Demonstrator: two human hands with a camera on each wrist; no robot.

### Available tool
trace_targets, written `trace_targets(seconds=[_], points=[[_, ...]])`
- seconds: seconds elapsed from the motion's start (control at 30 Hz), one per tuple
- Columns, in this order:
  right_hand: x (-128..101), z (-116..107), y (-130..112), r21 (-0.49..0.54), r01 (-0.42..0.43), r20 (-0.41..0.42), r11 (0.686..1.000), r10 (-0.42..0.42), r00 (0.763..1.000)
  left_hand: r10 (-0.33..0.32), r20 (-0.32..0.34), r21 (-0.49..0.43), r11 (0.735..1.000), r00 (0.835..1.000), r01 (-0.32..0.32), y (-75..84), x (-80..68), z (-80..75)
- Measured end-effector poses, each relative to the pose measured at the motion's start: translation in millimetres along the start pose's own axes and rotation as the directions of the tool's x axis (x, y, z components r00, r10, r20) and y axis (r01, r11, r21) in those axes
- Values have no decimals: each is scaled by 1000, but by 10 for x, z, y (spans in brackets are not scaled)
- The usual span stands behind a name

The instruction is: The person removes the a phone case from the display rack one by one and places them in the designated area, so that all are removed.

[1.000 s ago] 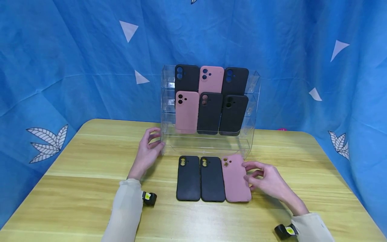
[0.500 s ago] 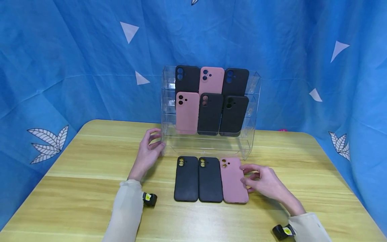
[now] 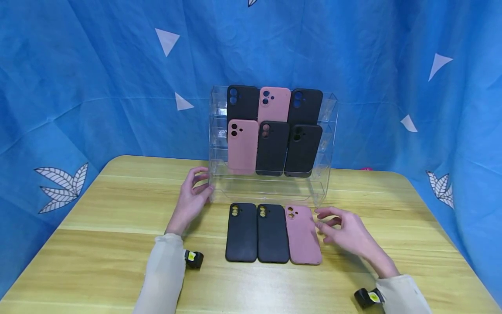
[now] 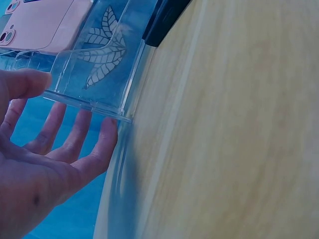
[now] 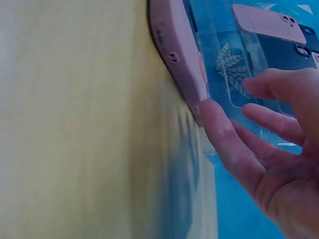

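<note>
Three phone cases lie side by side on the table: a black case [image 3: 241,235] on the left, another black case [image 3: 273,235] in the middle and a pink case [image 3: 303,237] on the right. My right hand [image 3: 345,230] hovers at the pink case's right edge, fingers loosely bent and holding nothing. In the right wrist view, a fingertip is close to the pink case [image 5: 174,45]; contact is hard to tell. My left hand [image 3: 192,198] rests its fingertips against the left side of the clear acrylic rack [image 3: 270,187], as the left wrist view also shows.
Two tiers of the rack carry upright phone cases, with a pink case [image 3: 274,102] among the upper ones and a pink case [image 3: 243,146] at the lower left. Behind the wooden table [image 3: 98,253] hangs a blue patterned curtain [image 3: 117,87].
The row of three cases has shifted slightly left, the pink case now lying straight against its neighbour. My right hand has let go of it and drawn back slightly. My left hand stays put.
</note>
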State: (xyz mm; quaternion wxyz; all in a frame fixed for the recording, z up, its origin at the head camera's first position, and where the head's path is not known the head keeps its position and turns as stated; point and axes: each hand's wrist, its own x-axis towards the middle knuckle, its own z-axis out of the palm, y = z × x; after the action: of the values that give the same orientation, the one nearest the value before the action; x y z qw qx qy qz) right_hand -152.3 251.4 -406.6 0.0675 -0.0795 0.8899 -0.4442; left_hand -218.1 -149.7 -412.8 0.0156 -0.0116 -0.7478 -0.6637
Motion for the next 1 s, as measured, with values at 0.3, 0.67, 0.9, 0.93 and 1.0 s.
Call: trace_targets(seconds=[0.3,0.67,0.9,0.93,1.0], points=[[63,-74,-100,-81,110,-132,991,-120,984,-2,7,-10,1000,1000,2,-7,-16,-2],[209,-172,-272,-105,220,-314,970,-243,918,2,3,-5,1000,1000,-2,-4,-15,-2],[294,-206,-365,-61,272,-377,960,-275,884,-6,0,-8,1000,1000,6,-1,-1,3],[306,-211,-378,-55,276,-387,960,-275,880,-5,1,-9,1000,1000,5,-1,0,2],[338,-219,-401,-50,284,-409,957,-279,869,-4,0,-8,1000,1000,4,0,1,0]])
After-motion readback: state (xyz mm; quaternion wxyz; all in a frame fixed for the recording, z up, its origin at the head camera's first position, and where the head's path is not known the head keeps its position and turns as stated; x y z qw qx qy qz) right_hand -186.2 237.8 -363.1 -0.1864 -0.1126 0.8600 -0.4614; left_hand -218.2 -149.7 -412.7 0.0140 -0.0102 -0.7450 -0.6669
